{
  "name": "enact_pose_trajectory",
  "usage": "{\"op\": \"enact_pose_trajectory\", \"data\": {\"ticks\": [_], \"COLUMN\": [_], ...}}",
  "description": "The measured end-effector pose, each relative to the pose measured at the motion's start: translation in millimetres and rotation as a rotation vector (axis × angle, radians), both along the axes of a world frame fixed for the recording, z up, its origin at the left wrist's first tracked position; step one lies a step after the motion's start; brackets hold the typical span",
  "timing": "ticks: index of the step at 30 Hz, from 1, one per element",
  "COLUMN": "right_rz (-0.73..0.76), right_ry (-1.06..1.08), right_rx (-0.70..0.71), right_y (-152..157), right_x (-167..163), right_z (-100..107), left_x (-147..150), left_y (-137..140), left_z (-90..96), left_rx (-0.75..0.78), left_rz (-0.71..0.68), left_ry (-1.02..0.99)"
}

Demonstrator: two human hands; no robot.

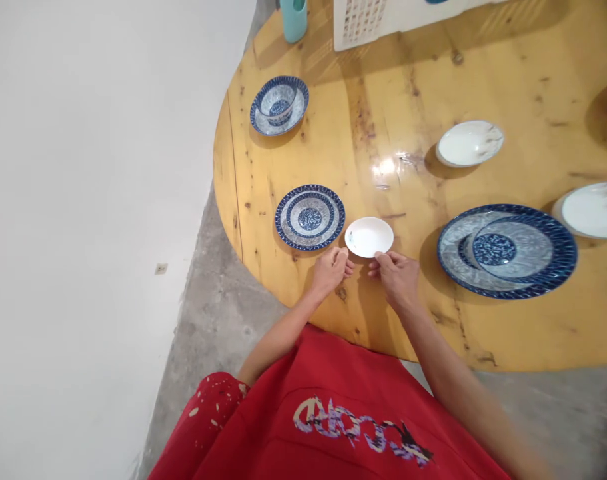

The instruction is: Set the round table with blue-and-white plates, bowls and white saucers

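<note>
A small white oval dish [370, 235] with a faint mark near its left side is in front of me, just above or on the table. The thumb of my right hand [399, 275] lies over its near rim, with the fingers curled below, so that hand is closed on it. My left hand [332, 269] has its fingers pinched together beside the dish's lower left edge; whether they grip the rim or anything else cannot be made out. Just left of the dish, a blue-and-white patterned plate [284, 223] carries a smaller matching piece [310, 219] at its middle.
The wooden table [363, 147] has a rounded left edge. A large blue-patterned plate [453, 267] bears a glassy bowl [533, 250]. White bowls [466, 143] [596, 210] stand at right. Farther back are another plate [263, 127] with a bowl [278, 100], a turquoise container [294, 23] and a white basket [363, 23].
</note>
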State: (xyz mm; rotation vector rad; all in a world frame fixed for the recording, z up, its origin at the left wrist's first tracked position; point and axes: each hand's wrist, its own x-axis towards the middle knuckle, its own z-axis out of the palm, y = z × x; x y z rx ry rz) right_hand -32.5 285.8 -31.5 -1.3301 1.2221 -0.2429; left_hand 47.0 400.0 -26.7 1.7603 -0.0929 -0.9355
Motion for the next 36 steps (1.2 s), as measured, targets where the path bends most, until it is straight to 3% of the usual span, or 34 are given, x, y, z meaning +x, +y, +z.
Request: {"op": "enact_pose_trajectory", "data": {"ticks": [13, 19, 23, 26, 29, 32, 36], "right_rz": [0.031, 0.167, 0.204, 0.133, 0.058, 0.085, 0.169], "right_ry": [-0.015, 0.037, 0.075, 0.089, 0.089, 0.091, 0.341], "right_rx": [0.065, 0.029, -0.185, -0.349, -0.348, -0.361, -0.549], "right_y": [0.8, -9.9, -52.5, -99.5, -142.5, -177.3, -220.7], "right_x": [3.8, -4.5, -7.5, 1.3, 20.0, 42.3, 67.0], "right_z": [9.1, 16.2, 27.5, 43.0, 63.9, 79.5, 73.4], "left_x": [8.1, 6.5, 5.4, 12.9, 30.7, 54.1, 81.1], "left_y": [-16.2, -4.8, -0.5, -17.8, -52.6, -94.2, -147.0], "left_z": [-4.6, -3.4, 13.4, 30.6, 43.9, 49.4, 44.7], "left_rx": [0.084, 0.112, 0.145, 0.123, 0.092, 0.093, 0.151], "left_rz": [-0.087, -0.092, -0.161, -0.174, -0.182, -0.244, -0.328], "left_ry": [-0.115, -0.130, -0.248, -0.356, -0.419, -0.486, -0.465]}}
